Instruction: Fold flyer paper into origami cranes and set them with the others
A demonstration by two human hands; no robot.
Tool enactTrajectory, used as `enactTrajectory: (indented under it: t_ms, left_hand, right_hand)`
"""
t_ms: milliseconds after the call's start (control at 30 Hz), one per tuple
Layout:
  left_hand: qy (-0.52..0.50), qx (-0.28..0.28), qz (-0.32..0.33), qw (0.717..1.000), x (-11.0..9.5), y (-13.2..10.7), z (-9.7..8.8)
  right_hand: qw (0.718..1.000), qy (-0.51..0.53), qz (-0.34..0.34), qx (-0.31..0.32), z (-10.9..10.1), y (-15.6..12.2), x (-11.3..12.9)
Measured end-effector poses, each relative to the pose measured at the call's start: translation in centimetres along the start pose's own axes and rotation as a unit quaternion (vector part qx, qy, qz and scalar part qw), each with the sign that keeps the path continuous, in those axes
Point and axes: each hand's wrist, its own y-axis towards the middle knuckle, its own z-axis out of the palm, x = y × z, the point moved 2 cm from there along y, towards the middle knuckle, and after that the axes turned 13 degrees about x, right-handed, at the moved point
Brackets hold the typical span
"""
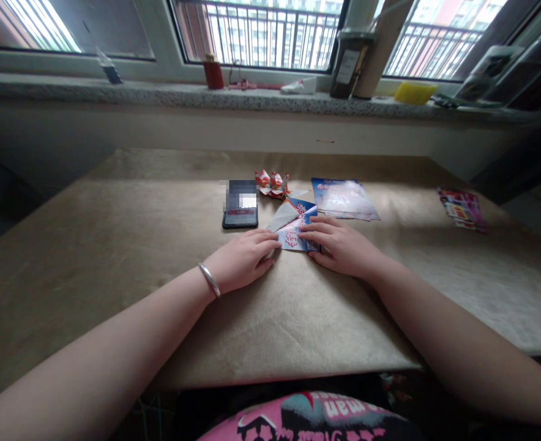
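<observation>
A blue and white printed paper, partly folded into a pointed shape, lies on the tan table just ahead of me. My left hand, with a silver bangle on its wrist, lies flat with its fingertips on the paper's left edge. My right hand presses flat on the paper's right part, fingers stretched toward the left. Neither hand grips anything.
A dark phone lies just left of the paper. Small red folded paper figures sit behind it. A stack of blue printed sheets lies to the right, and more printed sheets at far right. The windowsill holds a red cup, jars and oddments.
</observation>
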Motion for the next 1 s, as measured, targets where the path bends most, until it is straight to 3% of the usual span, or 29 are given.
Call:
enactTrajectory:
  t_ms: [200, 400, 733, 1000]
  left_hand:
    - [-0.006, -0.003, -0.003, 1.0, -0.05, -0.08, 0.07]
    - [-0.025, 0.025, -0.057, 0.998, -0.19, -0.17, 0.17]
    - [-0.012, 0.064, -0.054, 0.996, -0.37, -0.08, -0.14]
    - [-0.018, 0.05, -0.06, 0.997, -0.49, -0.13, -0.03]
  right_hand:
    - [0.999, -0.033, 0.008, -0.014, -0.25, 0.06, 0.26]
    - [1.0, -0.011, -0.003, -0.019, -0.42, 0.25, 0.13]
    - [0.998, 0.048, -0.049, -0.014, -0.29, 0.53, 0.38]
    - [0.999, 0.029, -0.019, -0.012, -0.25, 0.24, -0.11]
